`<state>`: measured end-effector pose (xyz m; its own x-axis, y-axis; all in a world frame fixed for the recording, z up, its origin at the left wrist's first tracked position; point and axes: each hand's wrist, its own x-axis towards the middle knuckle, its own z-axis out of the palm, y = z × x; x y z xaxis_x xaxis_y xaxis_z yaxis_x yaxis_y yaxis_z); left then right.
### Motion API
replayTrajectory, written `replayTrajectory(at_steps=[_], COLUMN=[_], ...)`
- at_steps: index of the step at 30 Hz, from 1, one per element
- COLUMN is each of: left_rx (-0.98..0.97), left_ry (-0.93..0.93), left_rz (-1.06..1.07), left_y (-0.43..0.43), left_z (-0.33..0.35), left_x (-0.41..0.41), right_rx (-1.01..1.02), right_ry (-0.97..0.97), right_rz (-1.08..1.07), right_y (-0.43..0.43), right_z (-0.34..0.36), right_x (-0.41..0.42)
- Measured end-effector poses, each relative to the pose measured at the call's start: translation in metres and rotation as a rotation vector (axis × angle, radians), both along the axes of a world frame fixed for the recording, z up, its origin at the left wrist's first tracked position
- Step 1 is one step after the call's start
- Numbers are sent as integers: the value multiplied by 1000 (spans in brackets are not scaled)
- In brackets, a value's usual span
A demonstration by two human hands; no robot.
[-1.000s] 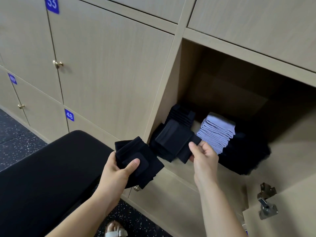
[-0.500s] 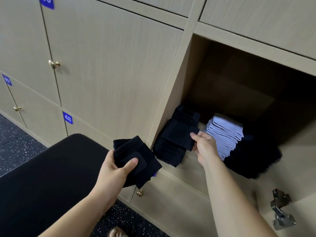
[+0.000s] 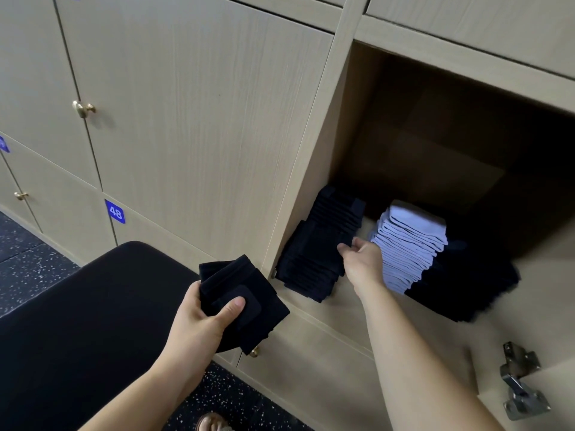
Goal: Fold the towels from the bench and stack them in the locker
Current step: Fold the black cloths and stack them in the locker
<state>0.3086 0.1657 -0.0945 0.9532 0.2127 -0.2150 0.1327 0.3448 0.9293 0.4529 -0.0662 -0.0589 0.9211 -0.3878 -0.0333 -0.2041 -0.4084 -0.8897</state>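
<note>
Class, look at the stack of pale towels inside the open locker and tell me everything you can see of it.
The pale towel stack is a pile of many thin, neatly folded cloths, pale lavender-grey and soft-looking, their folded edges facing out. It leans back a little into the locker and rests on its floor, between the dark towel stack on its left and a looser dark pile on its right, which presses against it. The right hand is just in front of its left edge; whether they touch is unclear.
</note>
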Motion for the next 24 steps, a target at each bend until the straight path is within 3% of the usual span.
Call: replayTrajectory(at_steps=[3,5,16,24], left_rx=[-6,-8,-4,-5], left_ry=[3,3,-2,-13], left_rz=[-6,-8,-11,-7], left_y=[-1,-1,3,3], left_z=[0,1,2,10], left_x=[0,-1,-6,-7], right_rx=[-292,-334,206,209], right_ry=[53,80,65,66], right_rz=[45,82,99,119], right_y=[2,4,17,27], right_z=[0,0,-26,-20], right_x=[-4,-7,-42,-44])
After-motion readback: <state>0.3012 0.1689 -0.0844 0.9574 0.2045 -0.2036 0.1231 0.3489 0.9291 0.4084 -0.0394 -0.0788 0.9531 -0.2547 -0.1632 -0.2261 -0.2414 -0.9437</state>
